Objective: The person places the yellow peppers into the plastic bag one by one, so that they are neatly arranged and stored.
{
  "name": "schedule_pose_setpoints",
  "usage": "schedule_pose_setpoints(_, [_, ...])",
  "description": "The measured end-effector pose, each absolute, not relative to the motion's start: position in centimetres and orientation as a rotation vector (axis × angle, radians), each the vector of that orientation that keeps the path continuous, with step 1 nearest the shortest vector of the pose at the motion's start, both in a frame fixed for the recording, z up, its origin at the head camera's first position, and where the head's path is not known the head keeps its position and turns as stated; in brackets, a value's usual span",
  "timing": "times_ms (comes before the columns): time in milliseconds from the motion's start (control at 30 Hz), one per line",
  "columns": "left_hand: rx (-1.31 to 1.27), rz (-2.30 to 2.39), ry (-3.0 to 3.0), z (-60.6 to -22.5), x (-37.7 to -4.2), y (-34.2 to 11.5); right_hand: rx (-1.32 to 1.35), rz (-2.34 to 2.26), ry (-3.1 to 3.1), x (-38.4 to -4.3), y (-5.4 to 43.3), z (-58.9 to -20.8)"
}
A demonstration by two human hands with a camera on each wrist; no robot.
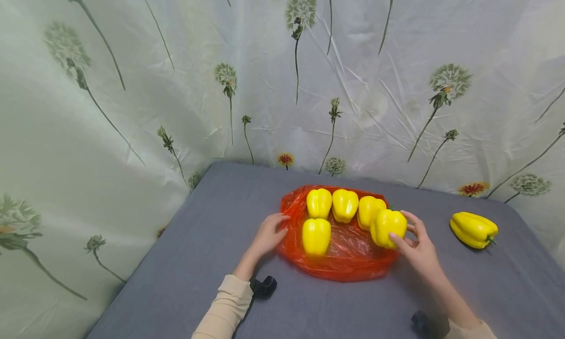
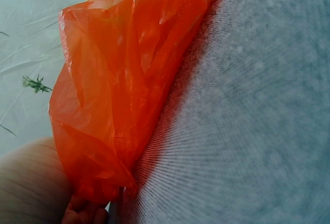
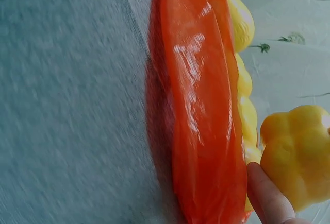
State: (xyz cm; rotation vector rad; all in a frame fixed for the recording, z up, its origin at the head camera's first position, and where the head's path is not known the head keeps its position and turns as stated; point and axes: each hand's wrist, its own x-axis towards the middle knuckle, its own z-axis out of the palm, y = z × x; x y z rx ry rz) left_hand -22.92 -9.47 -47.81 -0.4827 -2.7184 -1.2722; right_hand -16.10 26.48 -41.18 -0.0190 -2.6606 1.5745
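A red plastic bag (image 1: 340, 268) lies spread open on the table, with several yellow bell peppers (image 1: 316, 237) standing inside it. My right hand (image 1: 419, 248) holds another yellow bell pepper (image 1: 388, 228) between thumb and fingers, over the bag's right side. In the right wrist view, that bell pepper (image 3: 299, 157) is raised beside the bag's rim, with the thumb against it. At the left end of the bag, my left hand (image 1: 267, 235) grips the edge with curled fingers. The left wrist view shows the red film (image 2: 108, 110) bunched at those fingers, which it partly hides.
One more yellow bell pepper (image 1: 474, 230) lies on its side on the grey table (image 1: 190, 260), right of the bag. A curtain with dandelion prints (image 1: 265, 84) hangs behind the table and along its left. Black wrist devices (image 1: 265, 286) sit below both hands.
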Motion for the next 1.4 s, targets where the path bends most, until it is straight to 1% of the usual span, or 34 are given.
schedule_pose_setpoints(367, [-0.488,-1.262,-2.726,-47.8,-22.8,-9.5,0.011,1.519,-2.753,-15.7,24.7,-41.6])
schedule_pose_setpoints(700, [-0.495,-1.258,-2.717,-47.9,-22.8,-9.5,0.059,1.567,-2.770,-15.3,22.9,-42.4])
schedule_pose_setpoints(1167, [-0.493,-1.284,-2.733,-47.8,-22.9,-9.5,0.088,1.496,-2.789,-15.8,20.6,-43.3])
schedule_pose_setpoints(1400, [-0.485,-1.280,-2.752,-47.7,-23.1,-9.6,0.102,1.402,-2.820,-16.6,19.6,-43.9])
